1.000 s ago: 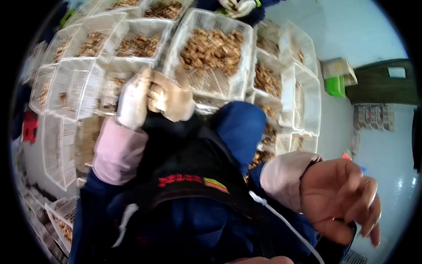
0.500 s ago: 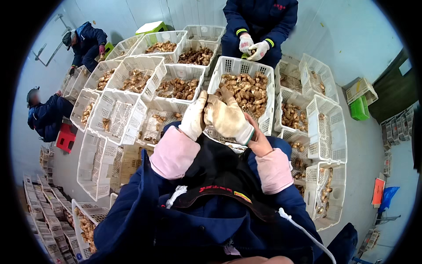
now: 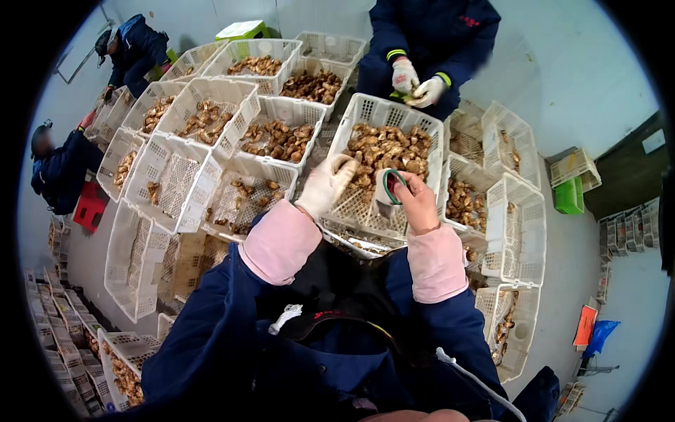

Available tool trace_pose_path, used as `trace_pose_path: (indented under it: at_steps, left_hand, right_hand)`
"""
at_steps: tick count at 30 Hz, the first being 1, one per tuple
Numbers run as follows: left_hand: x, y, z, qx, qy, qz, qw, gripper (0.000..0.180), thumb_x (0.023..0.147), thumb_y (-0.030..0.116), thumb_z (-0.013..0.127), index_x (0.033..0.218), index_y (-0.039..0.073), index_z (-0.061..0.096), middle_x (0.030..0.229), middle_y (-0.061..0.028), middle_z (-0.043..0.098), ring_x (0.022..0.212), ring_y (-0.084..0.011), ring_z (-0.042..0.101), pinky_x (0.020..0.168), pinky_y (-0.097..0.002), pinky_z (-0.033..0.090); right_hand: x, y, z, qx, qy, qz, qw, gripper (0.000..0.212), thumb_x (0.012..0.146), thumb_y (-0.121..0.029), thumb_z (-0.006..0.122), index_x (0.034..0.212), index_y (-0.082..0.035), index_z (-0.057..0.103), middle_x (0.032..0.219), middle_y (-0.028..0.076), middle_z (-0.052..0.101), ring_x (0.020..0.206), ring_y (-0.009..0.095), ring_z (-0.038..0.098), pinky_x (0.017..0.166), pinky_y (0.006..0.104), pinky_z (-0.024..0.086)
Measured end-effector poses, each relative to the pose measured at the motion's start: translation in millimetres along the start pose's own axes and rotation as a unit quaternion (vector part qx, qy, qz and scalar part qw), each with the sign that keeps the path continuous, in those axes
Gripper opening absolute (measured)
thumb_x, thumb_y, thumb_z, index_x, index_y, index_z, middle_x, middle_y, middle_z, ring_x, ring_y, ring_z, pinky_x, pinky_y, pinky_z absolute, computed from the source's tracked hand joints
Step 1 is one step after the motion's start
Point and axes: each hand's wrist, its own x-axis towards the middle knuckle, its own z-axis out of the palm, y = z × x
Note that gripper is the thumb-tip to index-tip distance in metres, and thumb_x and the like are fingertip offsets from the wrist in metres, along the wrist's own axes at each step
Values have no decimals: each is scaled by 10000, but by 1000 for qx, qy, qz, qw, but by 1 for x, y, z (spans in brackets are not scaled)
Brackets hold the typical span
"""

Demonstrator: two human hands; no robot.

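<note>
My right hand (image 3: 420,204) is bare and grips a pale work glove (image 3: 384,190) at its green-edged cuff. The cuff opening faces up, and the rest of the glove hangs below it, partly hidden by the angle. My left hand (image 3: 328,186) wears a whitish glove. Its fingers are loosely bent, with nothing visible in them, and it is apart from the held glove. Both hands are over the near part of a white plastic crate (image 3: 342,133). Brown mushrooms (image 3: 390,149) are heaped toward its far end.
More crates of mushrooms flank me, including a stacked crate (image 3: 184,176) at left and another (image 3: 517,228) at right. A co-worker's gloved hands (image 3: 415,83) are beyond the central crate. Two more people work at far left. A red stool (image 3: 90,206) stands there.
My hands have separated; the left has come off the glove. My right hand now holds that glove alone by its cuff, turned so the opening shows. The view has shifted slightly.
</note>
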Motion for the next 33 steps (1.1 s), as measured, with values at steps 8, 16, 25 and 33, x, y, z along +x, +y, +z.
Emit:
trace_pose_path:
  at_steps: [8,16,25,33]
  left_hand:
    - [7,-18,11,-156,-155,-116,969,467,1047,417,462,1244,19,607,1078,-3,622,920,-81,571,745,-274,524]
    - [18,-24,25,-163,-149,-154,963,536,995,523,511,1218,41,585,973,-19,614,821,-100,603,676,-257,532]
    - [13,-29,34,3,-160,-99,982,501,908,403,697,1155,-17,582,968,-83,631,881,-120,567,772,-283,472]
    - [7,-41,38,-140,-131,-121,974,318,970,166,612,1206,-43,572,1021,-53,643,895,-120,581,830,-289,489]
  right_hand:
    - [28,57,12,-121,-6,11,993,353,929,-235,648,1193,-1,648,1007,105,723,907,141,659,838,274,502]
    - [34,71,0,-71,-13,50,996,312,942,-132,591,1223,-3,635,1002,58,718,897,133,650,842,274,501]
    - [29,70,8,-223,-16,13,975,378,852,-192,704,1188,-28,646,988,100,721,883,169,674,806,288,505]
    - [23,73,-2,-177,-44,70,981,284,880,-129,701,1134,-10,660,897,31,688,797,74,605,719,227,484]
